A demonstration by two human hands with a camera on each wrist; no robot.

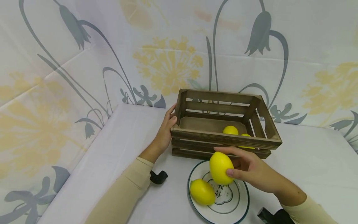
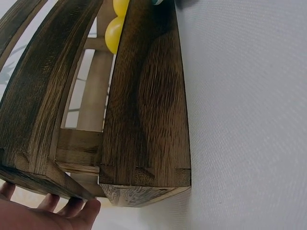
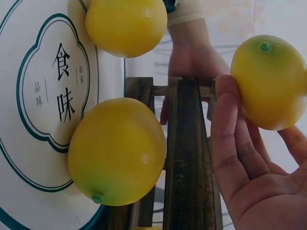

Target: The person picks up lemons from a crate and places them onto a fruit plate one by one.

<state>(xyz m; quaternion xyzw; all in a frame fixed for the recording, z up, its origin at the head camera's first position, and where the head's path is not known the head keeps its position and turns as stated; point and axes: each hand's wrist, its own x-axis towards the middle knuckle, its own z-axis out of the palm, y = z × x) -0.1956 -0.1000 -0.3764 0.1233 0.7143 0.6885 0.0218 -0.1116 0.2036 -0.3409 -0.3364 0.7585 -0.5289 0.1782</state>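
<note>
My right hand (image 1: 251, 169) pinches a yellow lemon (image 1: 221, 168) between thumb and fingers, over the plate and close to the crate's front. The white plate (image 1: 239, 208) has a teal rim and dark characters. Two lemons show on it in the right wrist view, a nearer lemon (image 3: 117, 151) and a farther lemon (image 3: 127, 24); the head view shows just the left lemon (image 1: 202, 192). My left hand (image 1: 163, 129) rests against the left end of the brown slatted wooden crate (image 1: 223, 133), fingertips touching its outside. Inside lie a lemon (image 1: 230, 130) and a partly hidden lemon (image 1: 246, 135).
A white cloth (image 1: 139, 130) covers the table. Behind it rises a backdrop (image 1: 173, 62) printed with yellow and grey flowers. Black wrist devices show by the left sleeve (image 1: 158, 177) and the right sleeve (image 1: 302, 211).
</note>
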